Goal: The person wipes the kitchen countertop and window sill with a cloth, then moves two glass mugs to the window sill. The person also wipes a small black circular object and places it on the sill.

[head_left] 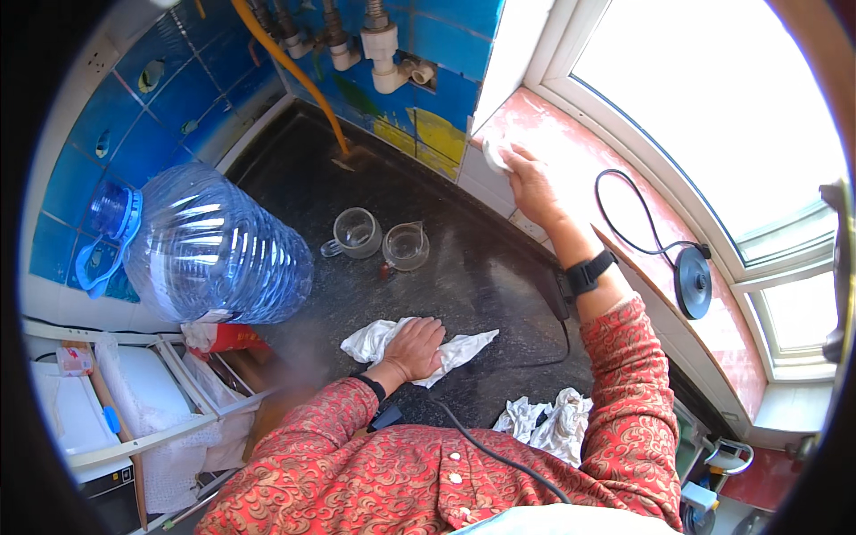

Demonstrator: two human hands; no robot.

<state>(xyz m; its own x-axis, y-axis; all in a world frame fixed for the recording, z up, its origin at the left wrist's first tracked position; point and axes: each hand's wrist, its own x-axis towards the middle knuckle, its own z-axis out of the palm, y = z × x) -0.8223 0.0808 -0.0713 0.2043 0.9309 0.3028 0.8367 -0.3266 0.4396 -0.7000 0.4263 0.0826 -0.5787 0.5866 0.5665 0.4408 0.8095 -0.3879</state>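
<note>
My left hand [415,349] presses down on a crumpled white cloth [467,350] on the dark countertop, its fingers bunched over the middle of it. My right arm reaches out to the pink windowsill. There my right hand [533,185] is closed around a small white wad [495,155] at the sill's far end; its kind is not clear. Beyond my left hand, a glass mug [356,233] and a small glass pitcher [407,246] stand side by side. Near my body lies a second crumpled white bundle [555,423], partly behind my right sleeve.
A big clear-blue water bottle [218,245] lies at the left. An orange hose [299,76] comes down to the dark countertop [294,165] below white pipe fittings [383,58]. A black round base [692,281] with a cord rests on the pink sill [642,232]. Open drawers [169,428] stand at lower left.
</note>
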